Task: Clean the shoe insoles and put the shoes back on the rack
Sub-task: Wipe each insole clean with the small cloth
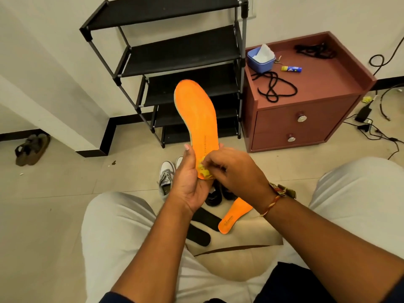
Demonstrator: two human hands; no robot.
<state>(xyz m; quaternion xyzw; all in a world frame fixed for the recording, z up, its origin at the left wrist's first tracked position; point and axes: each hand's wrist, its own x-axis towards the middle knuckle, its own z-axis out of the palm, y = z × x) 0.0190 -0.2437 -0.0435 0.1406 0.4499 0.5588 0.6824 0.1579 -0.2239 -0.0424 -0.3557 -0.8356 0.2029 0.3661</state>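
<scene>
My left hand grips the heel end of an orange insole that stands upright in front of me, toe end up. With my right hand I pinch a small yellow cloth against the insole's heel. A second orange insole lies on the floor under my right wrist. Two black insoles lie beside it. A grey-white shoe stands on the floor behind my left hand, and dark shoes are partly hidden below my hands. The black shoe rack stands against the wall.
A maroon bedside cabinet right of the rack carries a blue tub, black laces and a small tube. Brown sandals lie at the left wall. Cables and a charger trail on the floor at right. My knees frame the view.
</scene>
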